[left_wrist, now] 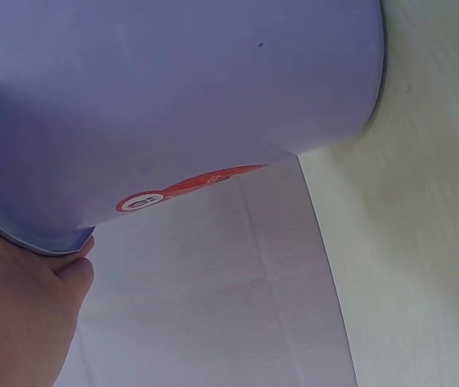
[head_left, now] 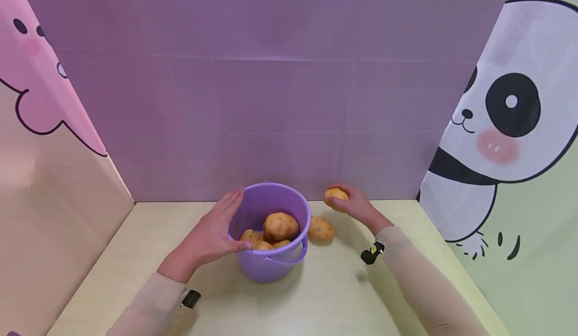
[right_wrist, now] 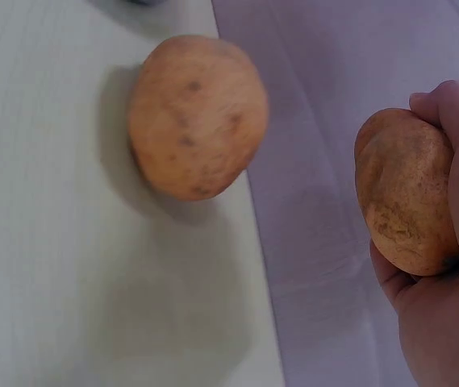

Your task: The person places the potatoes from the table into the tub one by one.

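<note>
A purple bucket [head_left: 266,268] stands upright on the table, with several potatoes [head_left: 281,225] visible inside. My left hand [head_left: 212,235] holds its left side at the rim, thumb along the front and fingers toward the back. The left wrist view shows the bucket's outer wall [left_wrist: 213,89] close up. To the right of the bucket, my right hand [head_left: 354,205] grips a potato [right_wrist: 406,193] near the back wall. Another potato [head_left: 321,229] lies on the table between the bucket and that hand.
The light wooden table [head_left: 334,296] meets a purple back wall [head_left: 280,95]. A panda picture covers the right wall [head_left: 533,235], and a pink cartoon figure is on the left wall [head_left: 58,200]. The bucket's handle [head_left: 289,261] hangs down at its front right.
</note>
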`<action>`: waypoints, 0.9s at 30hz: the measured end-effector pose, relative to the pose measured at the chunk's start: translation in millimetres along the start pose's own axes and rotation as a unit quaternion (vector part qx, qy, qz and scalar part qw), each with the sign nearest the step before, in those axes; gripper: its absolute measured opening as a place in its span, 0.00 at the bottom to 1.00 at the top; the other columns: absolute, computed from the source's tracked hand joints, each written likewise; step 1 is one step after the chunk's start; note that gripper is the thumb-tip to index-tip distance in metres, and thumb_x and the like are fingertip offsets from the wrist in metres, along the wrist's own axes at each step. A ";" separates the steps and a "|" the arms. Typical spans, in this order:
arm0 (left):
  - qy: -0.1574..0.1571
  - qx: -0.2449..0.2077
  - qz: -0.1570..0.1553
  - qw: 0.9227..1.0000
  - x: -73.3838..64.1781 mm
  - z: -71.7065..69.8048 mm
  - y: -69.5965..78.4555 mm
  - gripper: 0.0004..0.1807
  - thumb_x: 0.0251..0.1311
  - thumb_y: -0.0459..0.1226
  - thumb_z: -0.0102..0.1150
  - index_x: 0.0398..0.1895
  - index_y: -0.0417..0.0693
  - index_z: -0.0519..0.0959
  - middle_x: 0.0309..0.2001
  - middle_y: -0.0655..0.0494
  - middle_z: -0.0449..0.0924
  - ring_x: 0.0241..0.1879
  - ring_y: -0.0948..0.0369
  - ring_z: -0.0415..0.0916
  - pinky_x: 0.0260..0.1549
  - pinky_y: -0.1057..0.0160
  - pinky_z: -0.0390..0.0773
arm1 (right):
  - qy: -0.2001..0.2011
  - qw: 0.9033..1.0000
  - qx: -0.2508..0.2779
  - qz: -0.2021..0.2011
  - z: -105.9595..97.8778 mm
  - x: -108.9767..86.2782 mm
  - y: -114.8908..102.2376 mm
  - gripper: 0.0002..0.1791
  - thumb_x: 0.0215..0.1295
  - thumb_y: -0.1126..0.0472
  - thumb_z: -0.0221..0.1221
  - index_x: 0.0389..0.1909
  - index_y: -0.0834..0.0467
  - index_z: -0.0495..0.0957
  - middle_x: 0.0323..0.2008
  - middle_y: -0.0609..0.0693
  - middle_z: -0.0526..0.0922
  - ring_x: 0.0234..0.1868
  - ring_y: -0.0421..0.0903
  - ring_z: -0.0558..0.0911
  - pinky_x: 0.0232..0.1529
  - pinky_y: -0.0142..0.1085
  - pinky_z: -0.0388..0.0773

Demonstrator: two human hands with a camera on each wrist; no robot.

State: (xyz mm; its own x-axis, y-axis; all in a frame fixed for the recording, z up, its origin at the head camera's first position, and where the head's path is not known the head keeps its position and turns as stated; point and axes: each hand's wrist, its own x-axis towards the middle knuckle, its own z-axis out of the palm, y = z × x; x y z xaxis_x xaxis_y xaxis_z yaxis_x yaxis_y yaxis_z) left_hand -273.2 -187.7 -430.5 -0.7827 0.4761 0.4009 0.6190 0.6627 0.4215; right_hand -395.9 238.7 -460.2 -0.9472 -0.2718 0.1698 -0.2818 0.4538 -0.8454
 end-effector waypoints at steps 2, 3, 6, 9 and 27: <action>-0.001 -0.002 0.000 1.000 0.2 0.0 -0.2 0.82 0.50 0.88 0.53 0.87 0.29 0.53 0.87 0.34 0.52 0.86 0.36 0.48 0.78 0.29 0.60 | 0.001 1.000 -0.002 -0.003 -1.9 0.3 -5.3 0.26 0.74 0.54 0.70 0.67 0.61 0.83 0.53 0.59 0.87 0.46 0.48 0.85 0.45 0.37 0.85; -0.001 -0.003 0.000 1.000 0.2 -0.1 -0.4 0.81 0.51 0.87 0.56 0.87 0.28 0.53 0.87 0.35 0.52 0.86 0.36 0.48 0.78 0.29 0.60 | 0.000 1.000 -0.003 -0.004 -2.9 0.6 -7.9 0.26 0.74 0.54 0.70 0.67 0.61 0.83 0.53 0.59 0.87 0.46 0.48 0.85 0.45 0.38 0.85; -0.003 -0.001 -0.003 1.000 0.6 -0.4 -0.5 0.77 0.53 0.78 0.69 0.87 0.29 0.53 0.87 0.35 0.52 0.86 0.36 0.48 0.78 0.30 0.60 | -0.001 1.000 -0.007 -0.008 -5.2 1.5 -16.0 0.25 0.73 0.53 0.71 0.66 0.58 0.83 0.52 0.57 0.87 0.46 0.49 0.84 0.44 0.38 0.85; -0.004 0.002 -0.008 1.000 1.1 -0.7 -0.1 0.74 0.52 0.67 0.79 0.87 0.29 0.53 0.88 0.35 0.52 0.86 0.36 0.48 0.78 0.30 0.60 | -0.002 1.000 -0.005 -0.019 -6.7 2.7 -23.0 0.24 0.73 0.53 0.72 0.65 0.58 0.84 0.52 0.57 0.88 0.46 0.50 0.84 0.43 0.39 0.85; 0.011 -0.007 0.005 1.000 0.5 2.3 -2.0 0.80 0.53 0.86 0.56 0.87 0.29 0.54 0.87 0.35 0.53 0.86 0.36 0.49 0.77 0.28 0.61 | -0.013 0.996 -0.002 -0.089 -5.5 6.4 -58.5 0.26 0.73 0.58 0.73 0.67 0.63 0.83 0.53 0.58 0.88 0.46 0.50 0.83 0.42 0.35 0.84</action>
State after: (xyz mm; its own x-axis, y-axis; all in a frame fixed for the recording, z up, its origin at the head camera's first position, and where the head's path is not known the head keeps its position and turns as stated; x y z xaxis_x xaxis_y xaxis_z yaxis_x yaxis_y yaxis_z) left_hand -275.0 -187.5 -433.0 -0.7753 0.4700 0.4220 0.6274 0.6498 0.4290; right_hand -386.3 215.0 -407.0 -0.8781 -0.3697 0.3038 -0.4456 0.4004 -0.8007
